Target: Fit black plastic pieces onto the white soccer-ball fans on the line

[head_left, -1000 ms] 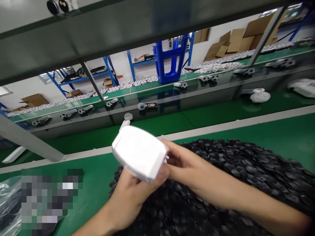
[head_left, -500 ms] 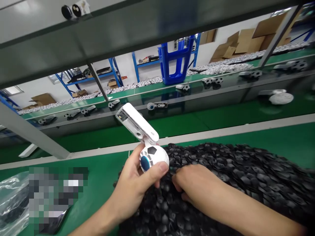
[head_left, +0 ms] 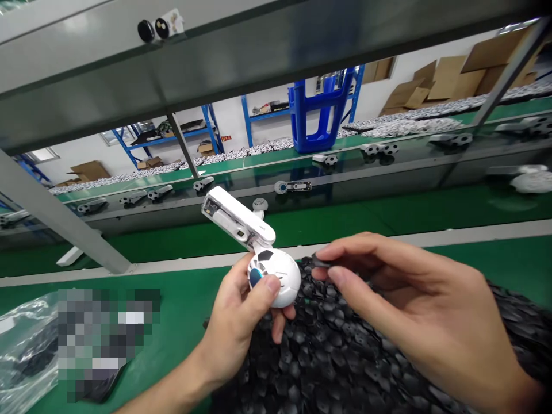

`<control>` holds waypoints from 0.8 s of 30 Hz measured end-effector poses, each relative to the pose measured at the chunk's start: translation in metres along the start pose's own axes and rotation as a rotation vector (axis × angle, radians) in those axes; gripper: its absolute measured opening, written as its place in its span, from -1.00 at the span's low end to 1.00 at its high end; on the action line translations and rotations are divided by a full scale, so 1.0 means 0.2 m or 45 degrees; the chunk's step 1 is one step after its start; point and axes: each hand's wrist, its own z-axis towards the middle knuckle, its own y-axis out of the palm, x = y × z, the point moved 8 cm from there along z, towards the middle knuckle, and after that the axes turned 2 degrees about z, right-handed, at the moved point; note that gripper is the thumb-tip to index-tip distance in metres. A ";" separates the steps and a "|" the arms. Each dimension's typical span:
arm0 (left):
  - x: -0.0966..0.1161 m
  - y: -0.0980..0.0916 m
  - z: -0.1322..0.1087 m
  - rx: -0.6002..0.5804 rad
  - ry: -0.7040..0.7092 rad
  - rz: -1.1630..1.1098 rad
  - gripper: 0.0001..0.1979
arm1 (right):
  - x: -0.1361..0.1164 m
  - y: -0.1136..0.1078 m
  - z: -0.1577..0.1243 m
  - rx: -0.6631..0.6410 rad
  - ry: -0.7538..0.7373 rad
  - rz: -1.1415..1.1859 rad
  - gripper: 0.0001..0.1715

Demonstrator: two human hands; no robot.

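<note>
So the left hand (head_left: 235,305) has its fingers curled round the ball-shaped head of a white soccer-ball handheld fan (head_left: 282,276), thumb pressed over the front next to the dark blue round center. One black pentagon patch shows on the ball. The fan's up over the near green tabletop (head_left: 181,322), handle tilted off toward the far left, and that handle's long side is open so you can see some of the insides.

Right hand (head_left: 418,305) is pinching a small black piece (head_left: 319,261) between thumb and fingertips, just right of the ball with a little gap, so not touching it. Can't make out the piece's full shape, the fingers cover most of it.

Under both hands there's a big heap of black plastic pieces (head_left: 332,351), spreading to the right. Near left is a clear plastic bag (head_left: 26,345). Past the table edge runs a green conveyor belt (head_left: 345,218), and farther back there's a blue plastic stool (head_left: 317,141) plus some cardboard boxes (head_left: 448,77) on the far right.
</note>
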 end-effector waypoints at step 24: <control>0.02 -0.01 -0.09 0.002 0.114 0.065 -0.46 | -0.12 0.10 -0.16 -0.151 -0.380 -0.165 -0.67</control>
